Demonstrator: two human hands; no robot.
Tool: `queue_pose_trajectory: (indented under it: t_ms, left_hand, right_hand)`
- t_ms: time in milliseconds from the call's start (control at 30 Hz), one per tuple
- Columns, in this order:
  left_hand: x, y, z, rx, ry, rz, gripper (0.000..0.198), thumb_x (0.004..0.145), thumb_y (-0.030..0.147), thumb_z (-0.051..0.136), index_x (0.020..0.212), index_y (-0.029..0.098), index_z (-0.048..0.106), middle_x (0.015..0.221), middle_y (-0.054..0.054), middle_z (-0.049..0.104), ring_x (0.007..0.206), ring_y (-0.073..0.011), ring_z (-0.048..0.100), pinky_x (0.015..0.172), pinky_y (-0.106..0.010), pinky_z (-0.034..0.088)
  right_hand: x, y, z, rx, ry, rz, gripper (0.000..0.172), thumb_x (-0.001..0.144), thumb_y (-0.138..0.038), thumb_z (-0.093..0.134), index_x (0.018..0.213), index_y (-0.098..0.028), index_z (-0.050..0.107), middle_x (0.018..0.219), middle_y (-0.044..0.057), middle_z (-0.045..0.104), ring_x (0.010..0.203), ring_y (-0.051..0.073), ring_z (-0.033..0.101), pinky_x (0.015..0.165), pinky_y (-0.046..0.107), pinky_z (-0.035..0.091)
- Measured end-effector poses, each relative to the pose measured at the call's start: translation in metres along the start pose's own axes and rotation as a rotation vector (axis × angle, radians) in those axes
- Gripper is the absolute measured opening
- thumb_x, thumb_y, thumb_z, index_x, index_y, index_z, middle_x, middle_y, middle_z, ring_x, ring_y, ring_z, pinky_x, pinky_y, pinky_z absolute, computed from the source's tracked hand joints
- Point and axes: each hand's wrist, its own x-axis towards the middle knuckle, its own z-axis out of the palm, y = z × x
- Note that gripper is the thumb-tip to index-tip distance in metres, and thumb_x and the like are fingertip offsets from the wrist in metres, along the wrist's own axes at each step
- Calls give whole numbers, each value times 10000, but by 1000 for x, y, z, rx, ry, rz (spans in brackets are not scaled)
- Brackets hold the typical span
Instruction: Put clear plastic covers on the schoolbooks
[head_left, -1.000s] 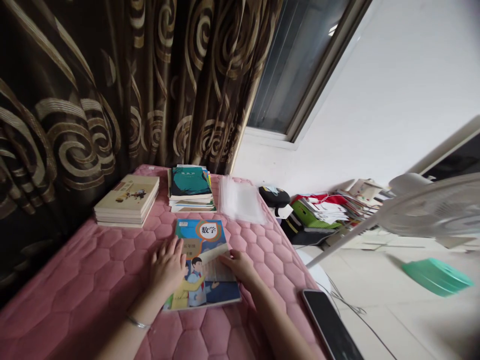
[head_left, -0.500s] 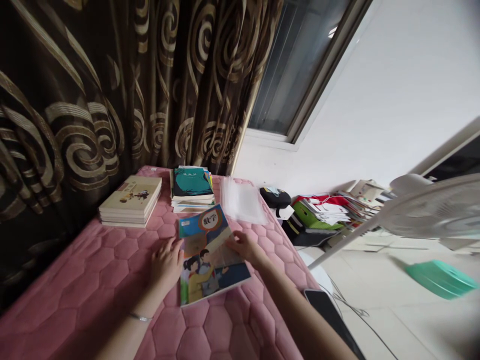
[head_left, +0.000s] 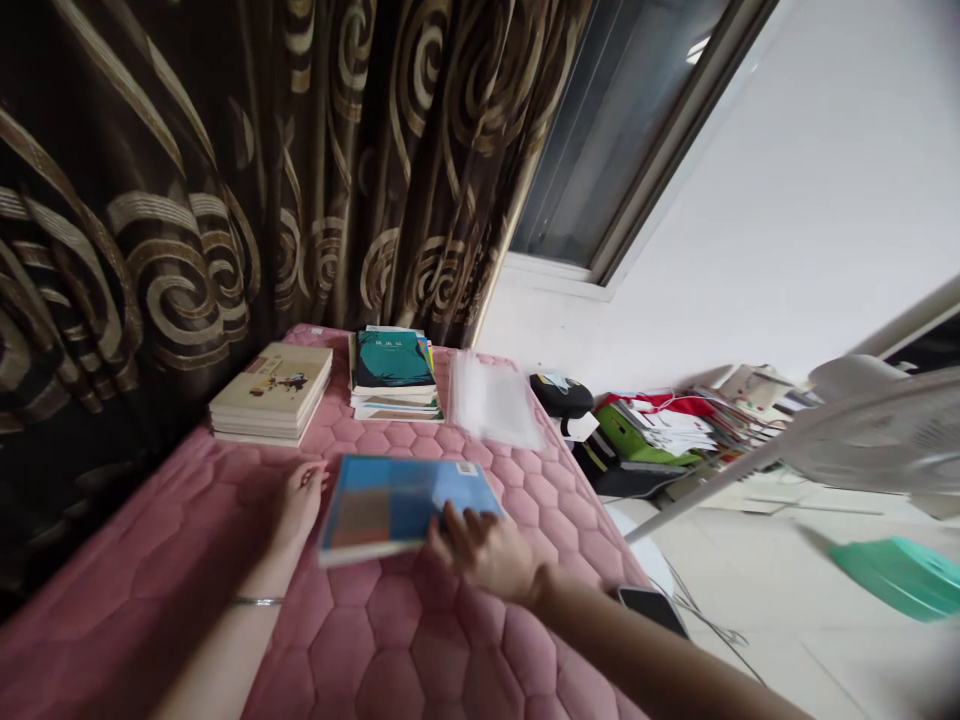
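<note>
A textbook point(head_left: 390, 495) in a clear cover lies over the pink quilted mattress, blue and brown side up with a small barcode label at its far right corner. My right hand point(head_left: 487, 550) is on its near right edge, with fingers bent and slightly blurred. Just left of the book is my left hand point(head_left: 300, 500), apart from it, fingers loosely bent and holding nothing. Beyond it stands a stack of cream books point(head_left: 277, 385). A second stack with a teal book point(head_left: 394, 360) on top sits farther back, beside some clear plastic covers point(head_left: 495, 400).
The pink mattress point(head_left: 405, 640) ends against a dark patterned curtain point(head_left: 337, 200). A phone point(head_left: 652, 610) lies at its right edge. Past that edge are a black case point(head_left: 561, 395), piled papers and bags point(head_left: 660, 425), a white fan point(head_left: 870, 430) and a green stool point(head_left: 900, 575).
The textbook has been turned over, from its illustrated front to its blue back. My left hand has come away to the left; my right hand has moved to the near edge.
</note>
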Motion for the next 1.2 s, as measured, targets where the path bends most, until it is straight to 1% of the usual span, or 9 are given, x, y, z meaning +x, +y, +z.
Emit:
queue_pose_trajectory:
  t_ms: [100, 233, 367, 600, 767, 867, 1033, 1100, 1200]
  left_hand:
    - [-1, 5, -1, -242, -57, -72, 400, 750, 513, 524, 893, 160, 650, 940, -107, 740, 872, -222, 706, 801, -363, 570]
    - [-9, 13, 6, -89, -139, 26, 365, 690, 494, 582, 864, 184, 662, 883, -96, 741, 843, -249, 697, 833, -419, 554]
    - [-11, 11, 10, 10, -123, 78, 335, 702, 443, 557, 893, 184, 652, 901, -105, 733, 833, -247, 695, 818, -416, 555]
    - [-10, 5, 11, 51, -135, 113, 249, 703, 359, 601, 886, 195, 641, 873, -71, 728, 804, -227, 698, 786, -387, 567]
    - [-9, 6, 10, 158, -129, 197, 203, 718, 303, 607, 881, 192, 654, 860, -59, 688, 790, -213, 684, 777, -382, 570]
    - [-9, 8, 8, 238, -124, 278, 216, 732, 284, 596, 908, 189, 679, 927, -80, 661, 818, -220, 678, 800, -395, 571]
    - [-3, 19, 10, 418, -169, 443, 305, 733, 166, 545, 974, 226, 722, 1284, -100, 604, 1174, -287, 587, 1012, -464, 471]
    - [3, 23, 13, 441, -257, 498, 302, 789, 186, 502, 978, 238, 732, 1256, -83, 643, 1147, -274, 608, 1008, -465, 469]
    - [12, 26, 15, 414, -351, 545, 317, 878, 284, 438, 943, 229, 743, 1061, -78, 731, 999, -246, 672, 934, -435, 510]
  right_hand:
    - [-22, -24, 40, -147, 144, -112, 261, 916, -112, 431, 1073, -218, 611, 1000, 152, 718, 641, 157, 606, 481, 233, 430]
    - [-31, -35, 55, -344, 294, -176, 138, 891, -153, 518, 1016, -170, 574, 911, 191, 730, 574, 163, 593, 444, 234, 414]
    - [-37, -34, 52, -340, 216, -190, 204, 910, -167, 471, 1087, -133, 567, 977, 238, 713, 629, 202, 625, 460, 272, 444]
    - [-54, -30, 45, -88, 29, -133, 337, 943, -224, 485, 1250, -103, 548, 1155, 253, 661, 811, 224, 640, 587, 298, 495]
    - [-58, -28, 45, 90, 24, -2, 336, 979, -239, 432, 1252, -98, 569, 1241, 197, 639, 862, 222, 597, 649, 320, 516]
    - [-59, -26, 44, 174, 29, 51, 295, 971, -206, 452, 1221, -126, 589, 1233, 145, 655, 819, 205, 569, 631, 304, 506]
    - [-56, -21, 40, 226, 15, 76, 244, 982, -181, 421, 1124, -161, 619, 1179, 105, 679, 787, 189, 547, 626, 295, 482]
    - [-52, -19, 37, 240, -17, 73, 229, 984, -166, 409, 1009, -174, 636, 1078, 82, 704, 759, 180, 541, 624, 290, 466]
    - [-46, -16, 32, 264, -79, 57, 227, 972, -147, 431, 845, -182, 616, 943, 49, 706, 728, 167, 537, 622, 280, 440]
